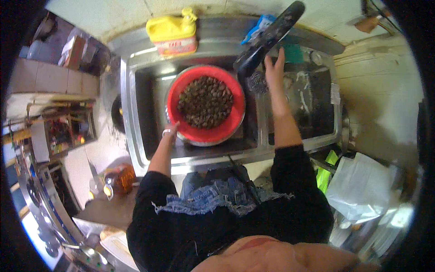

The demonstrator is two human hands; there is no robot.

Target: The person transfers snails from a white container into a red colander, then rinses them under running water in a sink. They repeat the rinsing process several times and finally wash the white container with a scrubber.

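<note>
A red plastic basin (174,117) holding many small dark shellfish, seemingly snails (205,102), rests in a metal bowl (204,144) in the left sink compartment. My left hand (171,130), with a bracelet at its wrist, grips the basin's lower left rim. Right of the basin, my right hand (276,68) reaches up with its fingers apart, close beside a black faucet-like fixture (253,56). Whether it touches the fixture I cannot tell. A steel wool scourer (257,82) lies on the divider near my right wrist.
A yellow jug (173,34) and a blue packet (260,28) stand on the back ledge of the steel double sink (131,112). A green scouring pad (293,53) lies at the back right. Bottles of amber liquid (120,178) are at lower left, a white plastic bag (360,187) at lower right.
</note>
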